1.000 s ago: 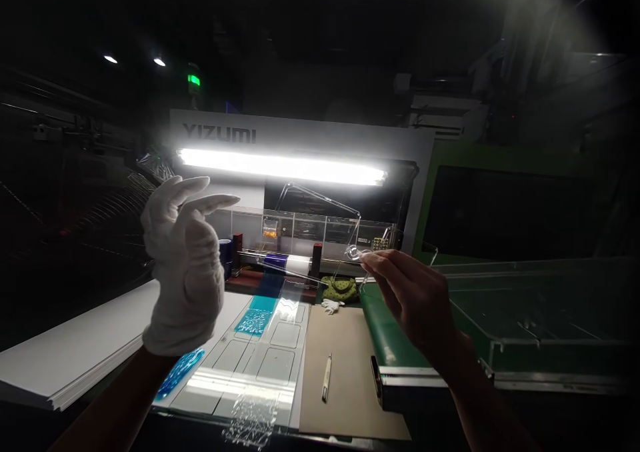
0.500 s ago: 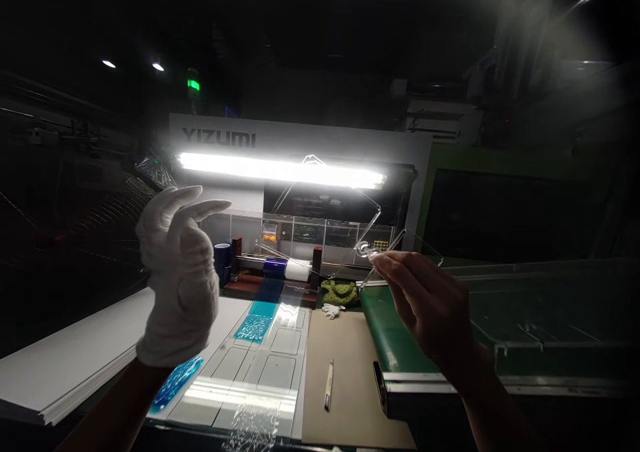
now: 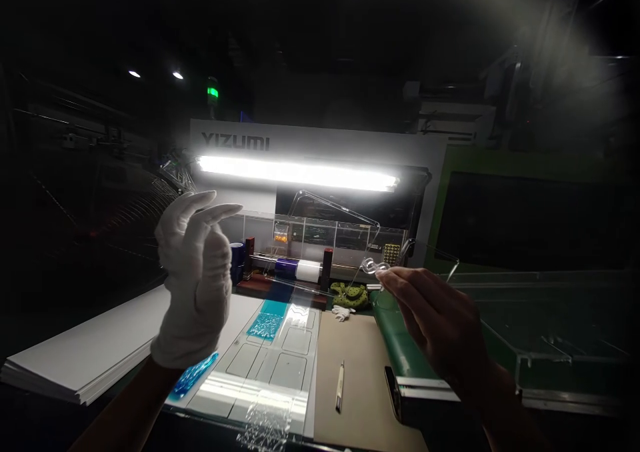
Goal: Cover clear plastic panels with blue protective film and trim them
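My right hand [image 3: 434, 322] is bare and pinches a transparent moulded plastic runner [image 3: 375, 266] by a curled end, with its thin angular frame rising up and to the left against the lamp. My left hand [image 3: 193, 279] wears a white cotton glove. It is raised in the air with curved fingers, holds nothing and touches nothing. Below it lies a grey tray [image 3: 280, 365] with rounded rectangular recesses, covered by crinkled transparent film [image 3: 267, 422] and blue-tinted film [image 3: 265, 327].
To the left is a stack of white sheets [image 3: 85, 345]. A brown board [image 3: 360, 399] holds a utility knife [image 3: 340, 385]. A green conveyor belt [image 3: 400, 345] and a transparent acrylic cover [image 3: 550, 325] lie right. Behind stand a tape roll [image 3: 297, 269], a spare glove [image 3: 341, 313] and a bright lamp [image 3: 300, 173].
The transparent runner has swung around in my right hand, its frame turning between views. Both hands stay raised, and the whole scene has shifted slightly right and down in view.
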Demonstrator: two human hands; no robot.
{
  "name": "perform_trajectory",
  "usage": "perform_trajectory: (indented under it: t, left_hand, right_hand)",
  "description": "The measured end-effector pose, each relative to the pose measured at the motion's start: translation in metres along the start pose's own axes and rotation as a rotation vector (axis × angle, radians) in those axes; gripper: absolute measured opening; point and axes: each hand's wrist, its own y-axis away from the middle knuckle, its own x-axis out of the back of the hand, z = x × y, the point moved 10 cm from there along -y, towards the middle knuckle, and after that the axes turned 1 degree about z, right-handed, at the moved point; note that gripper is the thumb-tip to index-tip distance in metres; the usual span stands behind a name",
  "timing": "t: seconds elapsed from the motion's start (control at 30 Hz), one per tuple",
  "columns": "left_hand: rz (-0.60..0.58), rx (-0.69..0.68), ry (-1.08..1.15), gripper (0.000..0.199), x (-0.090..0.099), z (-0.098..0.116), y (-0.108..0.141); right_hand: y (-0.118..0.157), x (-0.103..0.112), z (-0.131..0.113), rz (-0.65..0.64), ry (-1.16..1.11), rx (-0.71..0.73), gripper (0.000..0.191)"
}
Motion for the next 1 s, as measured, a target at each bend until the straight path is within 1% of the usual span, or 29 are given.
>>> perform_trajectory:
  t: [0.07,0.1,0.17,0.2,0.27,0.33,0.4,0.5,0.57,0.63,0.73,0.8,0.87,0.9,0.93,1.0]
  left_hand:
    - [-0.069,0.024,-0.034,0.04,0.0,0.002,0.003]
    - [-0.12,0.033,-0.063,0.046,-0.002,0.003,0.006]
    - [-0.202,0.0,-0.146,0.067,-0.006,0.01,0.011]
    - [-0.232,-0.037,-0.194,0.078,-0.007,0.015,0.015]
    - [-0.248,-0.153,-0.271,0.097,-0.009,0.028,0.02]
    - [-0.264,-0.265,-0.32,0.107,-0.011,0.039,0.026]
    - [-0.298,-0.346,-0.35,0.115,-0.016,0.046,0.031]
    - [-0.427,-0.396,-0.421,0.128,-0.032,0.047,0.043]
    - [-0.553,-0.407,-0.463,0.129,-0.048,0.044,0.056]
    - [-0.682,-0.437,-0.504,0.13,-0.064,0.042,0.075]
    - [-0.861,-0.543,-0.561,0.133,-0.084,0.042,0.11]
    - [-0.963,-0.58,-0.558,0.126,-0.091,0.041,0.132]
    - [-1.033,-0.537,-0.523,0.117,-0.094,0.035,0.148]
    - [-1.051,-0.501,-0.497,0.115,-0.094,0.031,0.154]
    - [-1.063,-0.463,-0.474,0.114,-0.093,0.026,0.16]
    - [-1.067,-0.397,-0.444,0.115,-0.091,0.014,0.169]
  right_hand:
    - [0.0,-0.002,-0.003,-0.008,-0.001,0.006,0.023]
    - [0.0,-0.003,-0.004,-0.014,-0.003,0.009,0.022]
    - [0.002,-0.006,-0.007,-0.039,-0.004,0.015,0.022]
    - [0.003,-0.009,-0.009,-0.057,-0.004,0.018,0.021]
    - [0.006,-0.013,-0.012,-0.092,-0.006,0.025,0.02]
    - [0.009,-0.016,-0.013,-0.115,-0.013,0.031,0.019]
    - [0.011,-0.017,-0.014,-0.127,-0.013,0.032,0.019]
    - [0.015,-0.019,-0.017,-0.154,-0.008,0.018,0.019]
    - [0.019,-0.023,-0.022,-0.196,-0.027,0.007,0.019]
    - [0.024,-0.03,-0.031,-0.243,-0.062,0.009,0.018]
    - [0.036,-0.042,-0.05,-0.31,-0.105,0.047,0.018]
    - [0.045,-0.049,-0.057,-0.371,-0.141,0.053,0.018]
    - [0.055,-0.05,-0.054,-0.429,-0.201,0.005,0.013]
    - [0.059,-0.049,-0.049,-0.456,-0.222,-0.04,0.015]
    - [0.064,-0.047,-0.041,-0.481,-0.226,-0.091,0.027]
    - [0.076,-0.045,-0.026,-0.553,-0.181,-0.184,0.068]
